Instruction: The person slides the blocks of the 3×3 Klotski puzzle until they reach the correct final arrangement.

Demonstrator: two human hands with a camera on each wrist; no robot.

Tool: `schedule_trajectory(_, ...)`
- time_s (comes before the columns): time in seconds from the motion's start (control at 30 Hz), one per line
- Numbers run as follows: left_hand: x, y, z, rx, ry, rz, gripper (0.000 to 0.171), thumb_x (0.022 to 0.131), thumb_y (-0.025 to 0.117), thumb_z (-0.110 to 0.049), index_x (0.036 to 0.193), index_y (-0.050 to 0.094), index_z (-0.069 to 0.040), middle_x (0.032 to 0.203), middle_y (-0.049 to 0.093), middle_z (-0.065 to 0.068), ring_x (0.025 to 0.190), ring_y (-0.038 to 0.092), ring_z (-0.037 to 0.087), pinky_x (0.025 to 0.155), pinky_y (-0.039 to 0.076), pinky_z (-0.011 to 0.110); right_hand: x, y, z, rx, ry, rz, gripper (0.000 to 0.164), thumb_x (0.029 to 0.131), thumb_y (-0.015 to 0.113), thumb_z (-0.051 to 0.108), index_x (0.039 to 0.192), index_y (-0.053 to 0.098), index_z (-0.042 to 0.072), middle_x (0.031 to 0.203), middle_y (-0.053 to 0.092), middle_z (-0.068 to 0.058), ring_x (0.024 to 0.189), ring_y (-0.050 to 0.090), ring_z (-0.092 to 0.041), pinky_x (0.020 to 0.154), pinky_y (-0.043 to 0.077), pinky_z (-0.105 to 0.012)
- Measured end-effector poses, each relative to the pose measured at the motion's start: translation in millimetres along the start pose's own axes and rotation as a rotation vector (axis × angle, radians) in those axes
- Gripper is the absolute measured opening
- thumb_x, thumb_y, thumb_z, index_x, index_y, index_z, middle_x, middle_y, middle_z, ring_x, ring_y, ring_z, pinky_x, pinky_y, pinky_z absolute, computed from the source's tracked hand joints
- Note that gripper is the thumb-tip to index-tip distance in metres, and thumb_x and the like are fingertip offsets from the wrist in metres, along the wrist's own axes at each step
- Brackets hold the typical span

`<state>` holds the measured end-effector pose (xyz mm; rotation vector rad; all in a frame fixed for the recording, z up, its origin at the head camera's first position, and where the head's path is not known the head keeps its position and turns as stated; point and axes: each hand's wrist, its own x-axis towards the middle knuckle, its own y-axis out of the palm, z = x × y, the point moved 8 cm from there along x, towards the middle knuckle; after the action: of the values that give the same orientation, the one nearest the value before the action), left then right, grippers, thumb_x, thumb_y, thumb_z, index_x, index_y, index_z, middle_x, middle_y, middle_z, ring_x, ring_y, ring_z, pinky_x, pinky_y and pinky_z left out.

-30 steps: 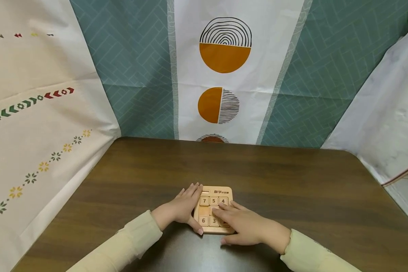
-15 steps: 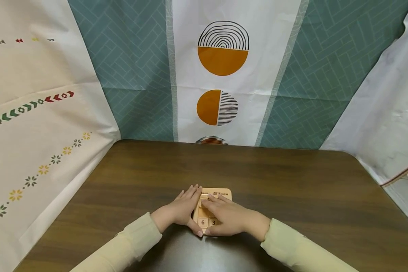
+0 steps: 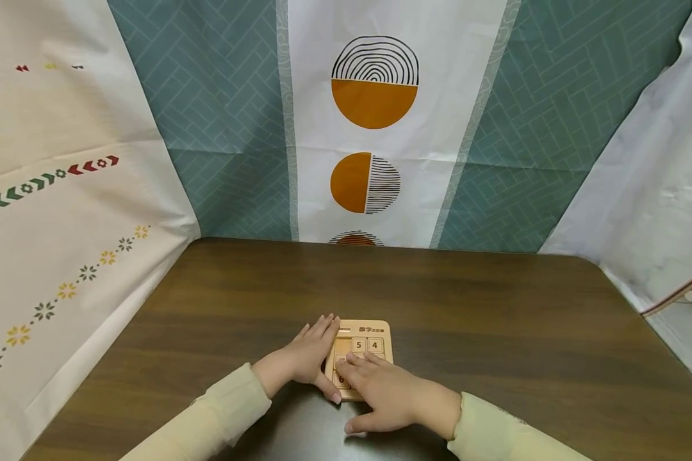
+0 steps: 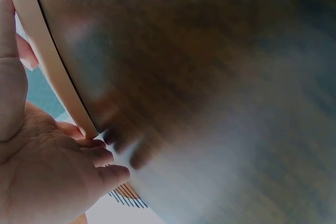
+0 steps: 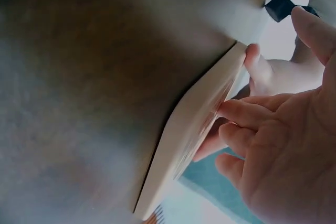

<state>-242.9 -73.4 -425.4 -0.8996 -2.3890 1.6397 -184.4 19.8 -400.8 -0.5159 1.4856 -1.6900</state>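
A light wooden sliding number puzzle (image 3: 354, 332) lies on the brown table in the head view. Its tiles 5 (image 3: 359, 345) and 4 (image 3: 375, 345) show in the top row, beside a bare slot at upper left. My left hand (image 3: 307, 360) holds the left side, fingertips at the top and thumb at the lower corner. Fingertips of my right hand (image 3: 393, 396) touch tiles in the middle-left, thumb spread off the near edge; they hide most lower tiles. In the right wrist view, the fingers (image 5: 244, 114) reach onto the face of the board (image 5: 191, 108).
The dark wooden table (image 3: 496, 307) reaches back to a green and white patterned cloth (image 3: 375, 134). A white embroidered cloth (image 3: 92, 218) hangs at the left, and a pale cloth (image 3: 651, 192) at the right.
My right hand went up over the upper-left tile, then back down toward me. Tile 7 no longer shows at upper left; that slot is bare. The left hand stays put.
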Motion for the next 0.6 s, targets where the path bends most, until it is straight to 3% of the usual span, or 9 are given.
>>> schedule_trajectory(0.33,-0.8,7.0,3.6,-0.008,-0.012,-0.004,0.135,0.054,0.086,-0.056,0.150,0.012,0.004,0.157,0.010,0.023,0.146,0.009,0.036,0.115,0.014,0.053,-3.5,-3.5,-21.7,0.073,0.091,-0.041,0.082,0.088,0.059,0.053,0.145,0.034,0.000,0.149,0.037,-0.017,0.142,0.028,-0.032,0.116,0.021,-0.044)
schedule_trajectory(0.6,1.7,1.9,2.8,-0.003,-0.001,-0.006,0.135,0.054,0.086,-0.056,0.150,0.013,0.004,0.157,0.011,0.024,0.146,0.009,0.036,0.115,0.014,0.053,5.5,-3.1,-20.1,0.074,0.071,-0.033,0.081,0.088,0.057,0.053,0.146,0.034,0.001,0.151,0.035,-0.015,0.142,0.027,-0.029,0.116,0.020,-0.043)
